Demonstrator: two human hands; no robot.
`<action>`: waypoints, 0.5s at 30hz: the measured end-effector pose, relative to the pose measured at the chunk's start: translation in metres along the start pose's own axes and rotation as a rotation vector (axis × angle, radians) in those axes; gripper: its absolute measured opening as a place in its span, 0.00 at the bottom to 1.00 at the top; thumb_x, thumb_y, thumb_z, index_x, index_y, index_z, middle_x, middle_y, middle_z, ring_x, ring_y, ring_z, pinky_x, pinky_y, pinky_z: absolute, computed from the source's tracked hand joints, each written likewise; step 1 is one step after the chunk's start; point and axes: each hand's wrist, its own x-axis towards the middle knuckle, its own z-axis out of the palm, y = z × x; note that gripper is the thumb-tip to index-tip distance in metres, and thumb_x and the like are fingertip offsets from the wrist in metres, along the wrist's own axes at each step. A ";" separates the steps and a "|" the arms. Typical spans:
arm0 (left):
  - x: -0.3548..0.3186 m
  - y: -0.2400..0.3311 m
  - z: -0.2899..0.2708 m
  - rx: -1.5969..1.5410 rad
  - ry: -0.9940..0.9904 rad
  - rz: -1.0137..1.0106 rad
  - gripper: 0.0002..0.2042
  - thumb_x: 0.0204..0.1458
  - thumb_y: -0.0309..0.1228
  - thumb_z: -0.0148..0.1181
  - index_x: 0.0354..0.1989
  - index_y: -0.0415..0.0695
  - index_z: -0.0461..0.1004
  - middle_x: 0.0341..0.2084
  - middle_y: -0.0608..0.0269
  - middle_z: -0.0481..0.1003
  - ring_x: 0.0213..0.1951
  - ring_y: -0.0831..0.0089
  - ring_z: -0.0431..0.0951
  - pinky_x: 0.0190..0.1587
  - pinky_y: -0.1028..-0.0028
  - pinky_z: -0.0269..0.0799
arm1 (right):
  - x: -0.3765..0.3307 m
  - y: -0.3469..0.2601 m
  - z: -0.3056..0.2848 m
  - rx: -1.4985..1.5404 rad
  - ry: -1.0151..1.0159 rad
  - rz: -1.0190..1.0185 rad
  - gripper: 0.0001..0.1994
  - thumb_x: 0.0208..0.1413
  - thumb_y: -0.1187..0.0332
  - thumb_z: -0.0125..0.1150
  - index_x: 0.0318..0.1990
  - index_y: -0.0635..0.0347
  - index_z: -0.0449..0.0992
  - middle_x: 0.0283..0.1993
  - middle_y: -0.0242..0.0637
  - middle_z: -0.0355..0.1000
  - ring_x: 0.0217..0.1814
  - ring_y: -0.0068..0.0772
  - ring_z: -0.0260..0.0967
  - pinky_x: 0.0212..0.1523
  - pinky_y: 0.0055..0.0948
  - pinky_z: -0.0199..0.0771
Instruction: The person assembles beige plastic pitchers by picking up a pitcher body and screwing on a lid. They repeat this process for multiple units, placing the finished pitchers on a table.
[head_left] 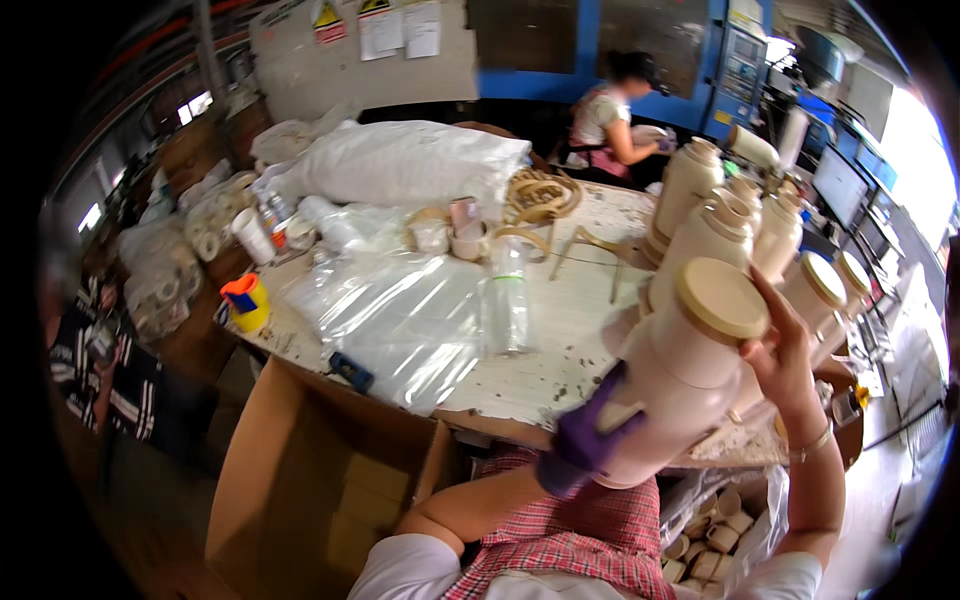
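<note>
Tilted in front of me, over the near right edge of the table, is a large beige plastic jug [668, 405] with a round tan lid [728, 300] on top. My left hand [590, 435], in a purple glove, grips its lower left side. My bare right hand [782, 350] holds it at the upper right, fingers against the rim of the lid. Just behind it stand several similar beige jugs [703, 240] with open spouts. To the right of my right hand are more jugs with tan lids [820, 278].
Clear plastic bags [400, 315] and tan rings [545, 195] lie on the table [590, 330]. An open cardboard box [300, 480] stands below left; a bag of beige cup-shaped parts [718, 540] sits below right. Beyond, a person [605, 125] sits by a blue machine [645, 35].
</note>
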 end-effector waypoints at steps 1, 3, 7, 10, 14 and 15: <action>-0.007 0.007 0.014 -0.084 -0.002 0.058 0.38 0.50 0.39 0.65 0.67 0.40 0.53 0.42 0.48 0.78 0.41 0.57 0.81 0.44 0.66 0.76 | -0.005 0.001 0.005 -0.110 0.090 -0.044 0.53 0.40 0.33 0.64 0.64 0.68 0.60 0.57 0.48 0.68 0.56 0.36 0.69 0.52 0.33 0.71; -0.019 0.018 0.039 -0.204 -0.004 0.166 0.39 0.52 0.38 0.64 0.67 0.36 0.50 0.39 0.49 0.79 0.38 0.56 0.81 0.41 0.65 0.77 | -0.011 0.017 0.022 -0.216 0.273 -0.136 0.48 0.45 0.35 0.61 0.64 0.67 0.62 0.55 0.52 0.70 0.53 0.41 0.72 0.49 0.35 0.73; -0.007 0.028 0.099 -0.365 -0.016 0.423 0.36 0.52 0.37 0.64 0.65 0.36 0.53 0.39 0.49 0.78 0.38 0.55 0.81 0.41 0.65 0.76 | -0.036 0.020 0.027 -0.875 0.492 -0.103 0.40 0.54 0.42 0.56 0.68 0.58 0.56 0.59 0.52 0.66 0.57 0.55 0.67 0.53 0.44 0.70; 0.001 0.021 0.113 -0.361 0.049 0.473 0.34 0.52 0.37 0.64 0.64 0.36 0.55 0.39 0.49 0.78 0.38 0.55 0.80 0.42 0.64 0.75 | -0.023 0.007 0.049 -1.005 0.573 -0.102 0.33 0.58 0.44 0.51 0.66 0.51 0.59 0.55 0.45 0.72 0.46 0.51 0.74 0.36 0.40 0.77; 0.007 0.019 0.132 -0.376 0.062 0.520 0.32 0.51 0.36 0.64 0.61 0.36 0.58 0.40 0.49 0.77 0.38 0.54 0.79 0.42 0.63 0.75 | 0.009 0.057 0.028 -1.260 0.548 0.424 0.34 0.58 0.36 0.43 0.63 0.50 0.63 0.43 0.41 0.77 0.28 0.48 0.76 0.23 0.39 0.75; 0.008 0.019 0.137 -0.377 0.068 0.534 0.31 0.51 0.36 0.64 0.61 0.36 0.59 0.40 0.49 0.77 0.38 0.54 0.79 0.43 0.63 0.74 | 0.008 0.053 0.032 -1.246 0.560 0.354 0.34 0.58 0.36 0.42 0.63 0.50 0.62 0.43 0.41 0.77 0.27 0.47 0.76 0.23 0.39 0.75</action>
